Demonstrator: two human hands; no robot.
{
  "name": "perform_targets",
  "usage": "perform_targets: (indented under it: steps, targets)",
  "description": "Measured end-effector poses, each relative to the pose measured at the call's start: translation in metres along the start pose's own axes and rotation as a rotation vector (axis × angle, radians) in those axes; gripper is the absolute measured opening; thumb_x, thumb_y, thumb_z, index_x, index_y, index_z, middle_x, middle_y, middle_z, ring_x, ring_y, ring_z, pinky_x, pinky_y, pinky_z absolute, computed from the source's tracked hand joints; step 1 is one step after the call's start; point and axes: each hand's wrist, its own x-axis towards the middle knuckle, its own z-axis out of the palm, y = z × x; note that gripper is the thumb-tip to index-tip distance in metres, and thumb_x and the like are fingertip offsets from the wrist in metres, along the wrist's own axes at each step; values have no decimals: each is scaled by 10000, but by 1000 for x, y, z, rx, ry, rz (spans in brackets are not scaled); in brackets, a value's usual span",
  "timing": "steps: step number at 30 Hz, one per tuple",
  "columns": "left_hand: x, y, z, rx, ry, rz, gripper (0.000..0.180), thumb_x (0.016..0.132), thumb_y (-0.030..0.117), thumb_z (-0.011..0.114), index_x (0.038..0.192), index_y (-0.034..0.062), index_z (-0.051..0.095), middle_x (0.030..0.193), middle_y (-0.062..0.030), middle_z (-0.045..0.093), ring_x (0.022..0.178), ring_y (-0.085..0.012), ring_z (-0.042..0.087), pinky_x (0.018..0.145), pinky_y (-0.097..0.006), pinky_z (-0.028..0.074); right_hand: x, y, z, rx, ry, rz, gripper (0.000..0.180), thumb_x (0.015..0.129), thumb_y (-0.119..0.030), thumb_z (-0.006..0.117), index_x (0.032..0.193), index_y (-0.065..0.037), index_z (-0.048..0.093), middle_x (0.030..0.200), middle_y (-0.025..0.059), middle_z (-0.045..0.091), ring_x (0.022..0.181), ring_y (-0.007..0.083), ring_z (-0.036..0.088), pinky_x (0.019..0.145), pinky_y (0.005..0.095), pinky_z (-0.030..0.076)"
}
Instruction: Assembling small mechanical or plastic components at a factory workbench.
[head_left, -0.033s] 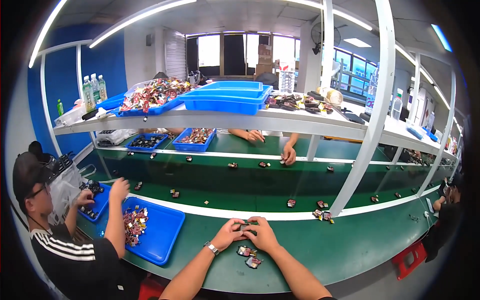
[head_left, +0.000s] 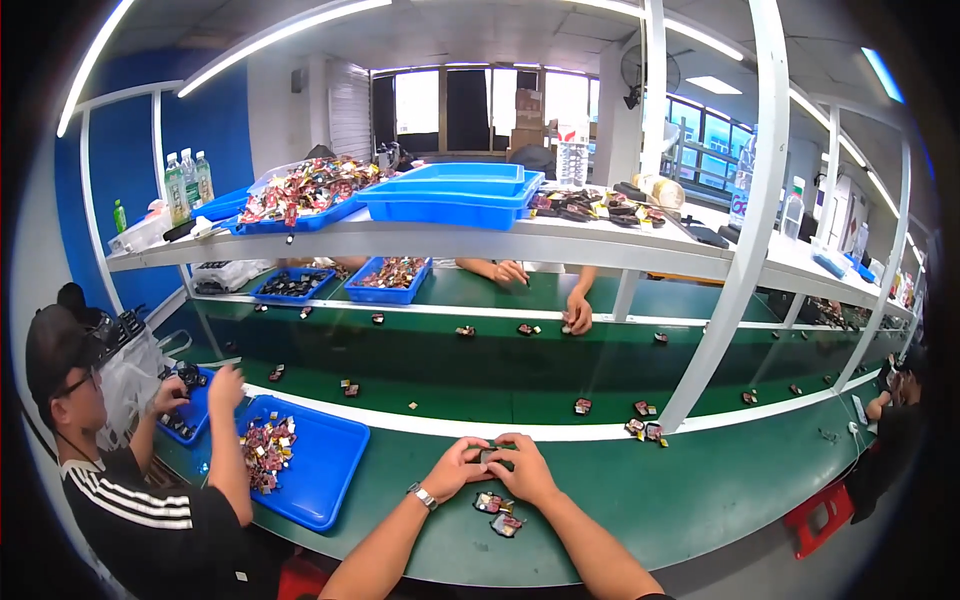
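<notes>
Over the green bench, my left hand (head_left: 458, 471) and my right hand (head_left: 525, 471) meet fingertip to fingertip. Between them they pinch a small dark grey part (head_left: 487, 456), mostly covered by the fingers, so its exact kind cannot be made out. Just below my hands, two small assemblies with dark housings, red pieces and pale bits lie on the bench: one assembly (head_left: 489, 502) sits nearer my fingers, the other assembly (head_left: 507, 525) closer to the front edge. A metal-banded watch (head_left: 423, 496) is on my left wrist.
At my left stands a blue tray (head_left: 340, 450) with red and yellow parts. A co-worker (head_left: 140, 480) sits beyond it, reaching over a smaller tray. Ahead runs a green conveyor (head_left: 460, 385) carrying scattered assemblies. A white post (head_left: 730, 270) rises at right, under a loaded shelf (head_left: 420, 237).
The co-worker's raised hand at the left has shifted slightly left and down. My own hands and the part between them stay in place.
</notes>
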Motion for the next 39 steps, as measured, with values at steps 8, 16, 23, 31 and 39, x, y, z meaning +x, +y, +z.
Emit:
perform_targets:
  steps: [8,16,23,31,39]
  targets:
    - [-2,-3,-2,10,-42,-1,320,941,2,503,1243,48,410,1204,-117,562,1124,-215,578,985,-393,504,0,2,-2,50,-54,22,121,795,-184,717,887,-105,724,1194,81,587,1159,282,511,973,388,437]
    - [-3,-2,-1,-73,-56,-19,253,967,65,514,1208,59,434,1138,-96,594,1085,-202,596,970,-408,512,2,5,-6,172,-88,-16,110,794,-150,711,892,-100,718,1193,77,598,1150,270,535,984,380,429]
    - [-3,0,1,-65,1,-31,220,978,115,511,1186,75,453,1129,-85,581,1055,-190,602,949,-412,520,1,7,0,240,-52,16,116,786,-110,708,895,-73,711,1154,82,621,1092,266,584,950,366,459]
    - [-2,0,0,-52,14,-31,236,981,128,497,1206,76,452,1146,-97,568,1063,-209,603,952,-415,516,2,1,-3,240,-36,28,116,778,-94,705,891,-75,720,1128,78,632,1073,267,587,937,367,465]
    - [-1,-3,-4,-91,-11,-35,252,983,120,474,1230,72,448,1160,-104,569,1075,-226,602,949,-415,510,-1,-3,-1,101,16,-30,124,776,-102,701,897,-95,727,1109,67,630,1063,266,570,911,376,474]
